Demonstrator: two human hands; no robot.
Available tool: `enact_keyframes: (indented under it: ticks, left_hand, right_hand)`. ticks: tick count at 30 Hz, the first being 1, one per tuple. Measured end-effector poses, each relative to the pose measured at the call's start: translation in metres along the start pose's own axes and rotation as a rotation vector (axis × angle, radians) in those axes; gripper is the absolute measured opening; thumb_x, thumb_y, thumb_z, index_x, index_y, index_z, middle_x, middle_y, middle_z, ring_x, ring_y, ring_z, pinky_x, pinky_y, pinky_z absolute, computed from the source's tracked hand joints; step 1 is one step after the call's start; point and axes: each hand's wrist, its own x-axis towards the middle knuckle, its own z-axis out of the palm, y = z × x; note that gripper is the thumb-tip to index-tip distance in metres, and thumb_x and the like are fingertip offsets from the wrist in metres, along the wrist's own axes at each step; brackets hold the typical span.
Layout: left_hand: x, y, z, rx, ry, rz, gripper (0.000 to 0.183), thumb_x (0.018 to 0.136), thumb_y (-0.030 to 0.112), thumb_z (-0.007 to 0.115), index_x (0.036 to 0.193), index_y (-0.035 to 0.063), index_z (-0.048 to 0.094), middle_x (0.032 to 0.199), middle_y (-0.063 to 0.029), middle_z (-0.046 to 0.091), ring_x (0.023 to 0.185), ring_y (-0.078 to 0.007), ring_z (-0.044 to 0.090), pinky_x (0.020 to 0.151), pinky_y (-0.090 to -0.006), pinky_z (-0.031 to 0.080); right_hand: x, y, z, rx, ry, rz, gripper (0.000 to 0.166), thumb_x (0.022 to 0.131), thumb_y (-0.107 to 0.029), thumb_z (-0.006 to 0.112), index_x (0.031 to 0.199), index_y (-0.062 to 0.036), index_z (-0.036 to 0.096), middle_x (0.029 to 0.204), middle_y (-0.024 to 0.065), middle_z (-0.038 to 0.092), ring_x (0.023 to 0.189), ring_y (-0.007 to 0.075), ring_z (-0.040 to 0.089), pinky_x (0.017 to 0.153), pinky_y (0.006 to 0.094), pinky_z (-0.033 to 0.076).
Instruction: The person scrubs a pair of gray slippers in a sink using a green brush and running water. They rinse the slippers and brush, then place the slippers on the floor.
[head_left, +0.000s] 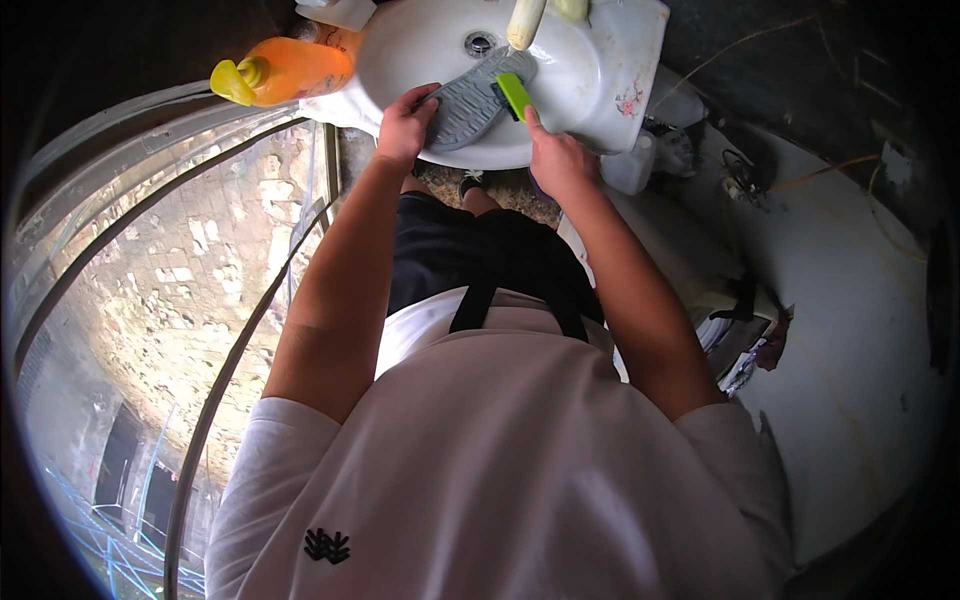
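A grey slipper (469, 105) is held over the white ceramic washbasin (409, 60), its ridged face turned up towards me. My left hand (406, 126) grips it by the left edge near one end. In my right hand (561, 159) is a scrubbing brush (514, 96) with a bright green back and dark bristles. The bristles meet the slipper near its right edge, or lie just above it; I cannot tell which. Past the slipper's far end, the metal drain (479, 44) shows in the bowl. A pale tap spout (526, 22) reaches in from the top.
An orange bottle with a yellow cap (300, 71) stands at the basin's left, bearing writing. A pale green object (572, 10) sits on the back rim. White plastic containers (631, 165) are under the right side. A window frame (225, 390) runs along my left.
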Motion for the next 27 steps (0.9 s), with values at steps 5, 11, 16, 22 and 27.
enact_keyframes:
  ticks: [5,11,16,22,27]
  left_hand:
    - [0.006,-0.004,0.002,0.2,0.049,0.076,0.031,0.102,0.013,0.065,0.132,0.0026,0.071,0.111,-0.0097,0.075,0.102,-0.0193,0.068,0.095,-0.0318,0.052]
    - [-0.014,0.016,0.027,1.321,0.004,0.4,0.062,0.102,0.042,0.065,0.148,0.0009,0.054,0.14,-0.0213,0.061,0.134,-0.0395,0.057,0.113,-0.0464,0.047]
    - [-0.042,0.03,0.039,1.439,-0.056,0.441,0.103,0.089,0.071,0.068,0.16,0.0023,0.039,0.163,-0.0233,0.038,0.147,-0.0428,0.041,0.121,-0.0494,0.039]
    - [-0.027,0.029,0.017,1.419,-0.131,0.43,0.106,0.089,0.073,0.066,0.161,0.0007,0.036,0.165,-0.0246,0.037,0.145,-0.0427,0.044,0.122,-0.0476,0.038]
    - [-0.009,0.025,-0.004,1.46,-0.162,0.497,0.102,0.091,0.073,0.063,0.162,0.0034,0.038,0.166,-0.0218,0.039,0.144,-0.0418,0.047,0.121,-0.0469,0.039]
  right_hand:
    - [-0.02,-0.017,0.024,0.027,0.119,-0.163,0.067,0.101,-0.019,0.057,0.164,-0.0304,0.039,0.09,0.0185,0.074,0.082,0.0388,0.073,0.077,0.052,0.059]
    - [-0.023,-0.015,0.004,0.024,0.086,-0.127,0.061,0.101,-0.023,0.056,0.161,-0.0341,0.045,0.094,0.0171,0.076,0.086,0.039,0.074,0.077,0.0532,0.059]
    - [-0.003,0.009,0.008,-0.041,0.083,0.035,0.063,0.103,-0.022,0.055,0.163,-0.0336,0.04,0.093,0.0163,0.075,0.087,0.0402,0.073,0.081,0.053,0.058]
    - [0.003,0.015,0.004,-0.109,0.098,-0.097,0.069,0.099,-0.018,0.058,0.164,-0.0296,0.039,0.091,0.0165,0.074,0.083,0.0363,0.074,0.076,0.0496,0.059]
    - [-0.003,-0.008,0.01,-0.051,0.055,-0.205,0.068,0.103,-0.02,0.056,0.167,-0.03,0.033,0.097,0.0158,0.075,0.088,0.0358,0.074,0.077,0.0489,0.059]
